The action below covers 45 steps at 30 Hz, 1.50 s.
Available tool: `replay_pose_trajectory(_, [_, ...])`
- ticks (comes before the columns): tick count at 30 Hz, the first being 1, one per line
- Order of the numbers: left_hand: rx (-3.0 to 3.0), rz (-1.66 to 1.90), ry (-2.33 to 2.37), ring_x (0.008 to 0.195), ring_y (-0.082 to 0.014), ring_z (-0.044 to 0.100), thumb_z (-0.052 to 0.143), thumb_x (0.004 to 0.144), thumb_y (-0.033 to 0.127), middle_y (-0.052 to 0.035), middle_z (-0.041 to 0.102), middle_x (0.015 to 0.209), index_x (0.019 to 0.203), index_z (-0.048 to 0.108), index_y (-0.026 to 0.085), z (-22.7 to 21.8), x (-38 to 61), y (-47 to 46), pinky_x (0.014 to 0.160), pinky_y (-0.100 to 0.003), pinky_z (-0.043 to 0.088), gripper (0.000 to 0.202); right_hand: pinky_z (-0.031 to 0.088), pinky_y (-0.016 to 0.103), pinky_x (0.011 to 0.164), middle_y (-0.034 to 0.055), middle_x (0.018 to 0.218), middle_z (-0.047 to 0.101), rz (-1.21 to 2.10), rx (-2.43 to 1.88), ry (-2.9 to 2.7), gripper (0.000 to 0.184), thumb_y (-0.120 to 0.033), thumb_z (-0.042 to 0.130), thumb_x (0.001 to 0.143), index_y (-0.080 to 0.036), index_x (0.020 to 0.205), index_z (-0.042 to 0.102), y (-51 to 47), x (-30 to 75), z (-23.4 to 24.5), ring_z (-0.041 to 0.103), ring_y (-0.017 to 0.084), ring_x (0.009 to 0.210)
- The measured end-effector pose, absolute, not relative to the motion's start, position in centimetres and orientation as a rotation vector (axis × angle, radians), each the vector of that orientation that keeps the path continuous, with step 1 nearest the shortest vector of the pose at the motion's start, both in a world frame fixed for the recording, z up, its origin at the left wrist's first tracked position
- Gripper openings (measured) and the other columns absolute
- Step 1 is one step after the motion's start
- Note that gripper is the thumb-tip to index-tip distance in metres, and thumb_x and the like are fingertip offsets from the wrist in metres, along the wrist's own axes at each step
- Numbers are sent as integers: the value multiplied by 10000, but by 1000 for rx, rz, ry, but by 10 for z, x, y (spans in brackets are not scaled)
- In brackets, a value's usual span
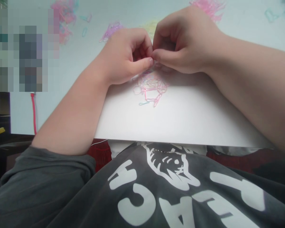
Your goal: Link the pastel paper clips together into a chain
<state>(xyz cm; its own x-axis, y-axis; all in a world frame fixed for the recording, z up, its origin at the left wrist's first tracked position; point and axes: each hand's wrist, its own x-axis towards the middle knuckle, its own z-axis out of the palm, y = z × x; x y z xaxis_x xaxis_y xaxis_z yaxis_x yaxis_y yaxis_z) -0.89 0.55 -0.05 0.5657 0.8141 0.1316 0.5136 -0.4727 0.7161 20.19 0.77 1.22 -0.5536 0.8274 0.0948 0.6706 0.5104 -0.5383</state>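
My left hand (127,55) and my right hand (185,41) meet fingertip to fingertip above a white sheet of paper (180,117). Both are curled into a pinch, thumbs and forefingers pressed together around something too small to make out. Right beneath them on the sheet lies a heap of small pastel rubber bands (150,87), pink, yellow and light blue, with a few loose ones trailing toward me.
More piles of small bands lie on the pale table (80,63): pink ones (64,19) at the far left, purple ones (111,30) behind my left hand, pink ones (210,6) at the far right. A pink cable (34,110) hangs at the table's left edge.
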Motion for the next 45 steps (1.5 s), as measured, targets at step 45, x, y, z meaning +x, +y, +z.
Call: replay_pose_trajectory(45, [2124,507,1178,708,-100,589,655,811,249,2,608,690,871,659,157,2,-8,1,703,-242,447,110,361,326,700,69,803,649,784,-1283,-2392,124,-277,604,831,-162,790,583,9,201,10,499,130,719])
